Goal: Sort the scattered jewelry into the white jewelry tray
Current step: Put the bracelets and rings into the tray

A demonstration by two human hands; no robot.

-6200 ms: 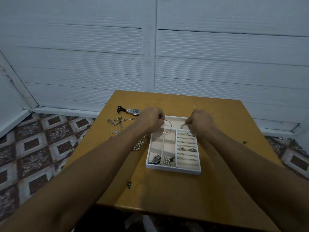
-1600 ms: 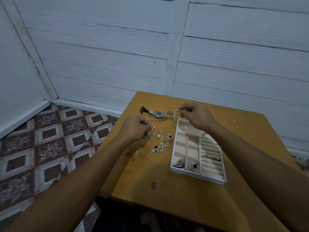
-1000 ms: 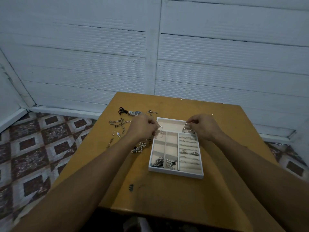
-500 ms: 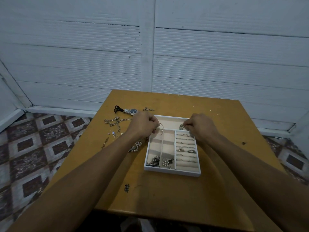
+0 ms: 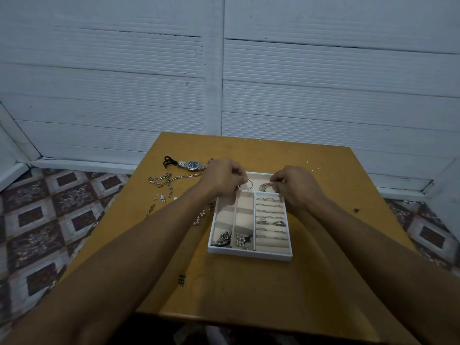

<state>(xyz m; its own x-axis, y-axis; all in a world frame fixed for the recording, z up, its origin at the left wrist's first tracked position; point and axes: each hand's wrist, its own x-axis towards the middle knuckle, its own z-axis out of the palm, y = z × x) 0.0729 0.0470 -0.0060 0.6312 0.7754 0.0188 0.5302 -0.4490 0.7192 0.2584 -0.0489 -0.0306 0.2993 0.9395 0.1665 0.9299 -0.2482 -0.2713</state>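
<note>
The white jewelry tray (image 5: 249,254) lies in the middle of the yellow table (image 5: 249,290). Its right column holds several rings (image 5: 270,222) in slots; chains and beads fill the near left compartments. My left hand (image 5: 224,179) pinches a thin silver bangle (image 5: 249,184) over the tray's far left corner. My right hand (image 5: 295,186) pinches a bunch of silver bangles (image 5: 265,187) over the far wide compartment. Loose pieces still lie left of the tray: a watch (image 5: 192,165), silver chains (image 5: 171,180), a bead strand (image 5: 199,217) and small earrings (image 5: 162,197).
A black clip-like piece (image 5: 168,161) lies beside the watch near the table's far left corner. The table stands against a white panelled wall (image 5: 224,70). Patterned floor tiles (image 5: 49,220) show past the table's left and right edges.
Both hands came from the loose jewelry at the table's left back over the tray's far end, each carrying a bangle. The right hand's bangles now hang lower over the far compartment.
</note>
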